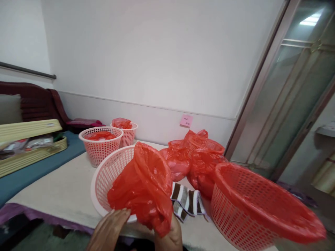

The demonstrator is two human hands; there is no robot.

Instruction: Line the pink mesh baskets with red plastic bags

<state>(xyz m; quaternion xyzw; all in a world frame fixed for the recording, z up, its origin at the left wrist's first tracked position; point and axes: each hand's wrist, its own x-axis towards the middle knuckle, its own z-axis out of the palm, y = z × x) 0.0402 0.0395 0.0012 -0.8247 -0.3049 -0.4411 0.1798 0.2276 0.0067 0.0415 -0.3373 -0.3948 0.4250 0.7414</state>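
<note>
Gripping a crumpled red plastic bag [142, 186] with both hands, left hand [110, 230] and right hand [169, 237], I have it half inside the tilted pink plastic basket [110, 170]; four others are lined.

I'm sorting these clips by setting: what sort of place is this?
Probably a room in a home: a sofa by the wall, a glass sliding door, and a table where both hands line a basket with a bag.

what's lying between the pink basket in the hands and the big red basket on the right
A brown-and-white striped cloth lies on the table between them, in the head view.
</note>
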